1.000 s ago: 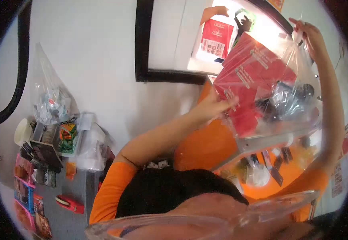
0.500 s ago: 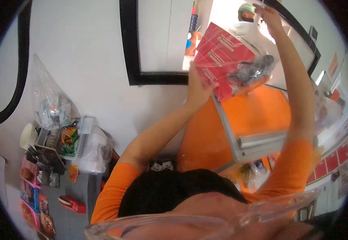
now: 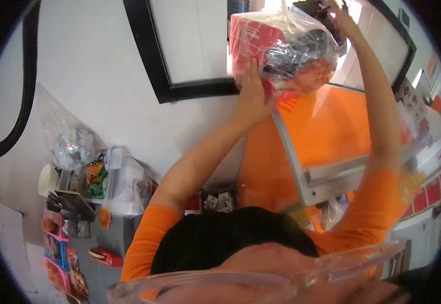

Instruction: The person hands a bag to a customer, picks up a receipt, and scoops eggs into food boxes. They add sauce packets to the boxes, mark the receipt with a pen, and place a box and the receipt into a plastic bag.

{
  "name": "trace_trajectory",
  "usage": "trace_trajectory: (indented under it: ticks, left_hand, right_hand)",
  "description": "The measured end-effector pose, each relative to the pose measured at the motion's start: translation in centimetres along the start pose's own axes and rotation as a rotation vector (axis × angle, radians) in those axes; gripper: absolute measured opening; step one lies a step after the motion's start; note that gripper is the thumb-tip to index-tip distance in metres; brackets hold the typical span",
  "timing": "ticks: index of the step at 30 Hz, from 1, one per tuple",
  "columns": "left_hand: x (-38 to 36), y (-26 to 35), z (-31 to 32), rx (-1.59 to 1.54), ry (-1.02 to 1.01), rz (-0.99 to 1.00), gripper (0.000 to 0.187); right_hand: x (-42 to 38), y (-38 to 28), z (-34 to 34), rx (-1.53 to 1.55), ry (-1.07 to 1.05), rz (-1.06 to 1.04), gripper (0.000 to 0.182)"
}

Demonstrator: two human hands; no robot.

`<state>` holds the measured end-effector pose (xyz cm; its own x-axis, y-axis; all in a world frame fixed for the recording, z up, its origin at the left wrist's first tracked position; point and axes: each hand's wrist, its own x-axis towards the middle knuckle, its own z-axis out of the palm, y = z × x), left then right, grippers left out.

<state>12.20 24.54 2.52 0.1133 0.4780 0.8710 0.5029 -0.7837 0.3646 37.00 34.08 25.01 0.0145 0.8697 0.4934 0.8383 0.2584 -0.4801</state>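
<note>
A clear plastic bag (image 3: 306, 68) is raised at the wall opening, with a red printed box (image 3: 245, 38) and a dark wrapped item (image 3: 299, 53) inside. Orange-red pieces, including something like fork tines, show low in it. My left hand (image 3: 253, 99) supports it from below, fingers pressed along the near side of the box. The bag's top is drawn up to the frame's upper edge. To its right is my right hand (image 3: 343, 17), partly cut off by that edge. The visible fingers look stretched apart, with nothing seen in them. A dark shape, perhaps another person, shows behind the bag.
A black frame (image 3: 195, 90) borders the opening. Below it stands an orange panel (image 3: 332, 121) with a metal edge. At left, a grey counter (image 3: 99, 233) bears trays, packets and a red tape dispenser (image 3: 105, 257). A clear bag (image 3: 71, 144) hangs above it.
The bag has moved left and up in view and turned, showing more of the dark item. My left hand stays on it. My right hand has risen partly out of frame, apart from the bag.
</note>
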Motion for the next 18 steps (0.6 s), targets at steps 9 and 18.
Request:
trace_trajectory:
  ticks: [9,18]
  left_hand:
    - [1.5,-4.6,2.2,-0.066,-0.014,-0.134,0.067]
    - [-4.1,-2.2,-0.6,0.3,0.156,-0.182,0.034]
  right_hand:
    - [-6.5,2.2,4.3,0.737,-0.367,0.242,0.096]
    - [-5.2,6.8,11.7,0.308,-0.122,-0.095,0.047]
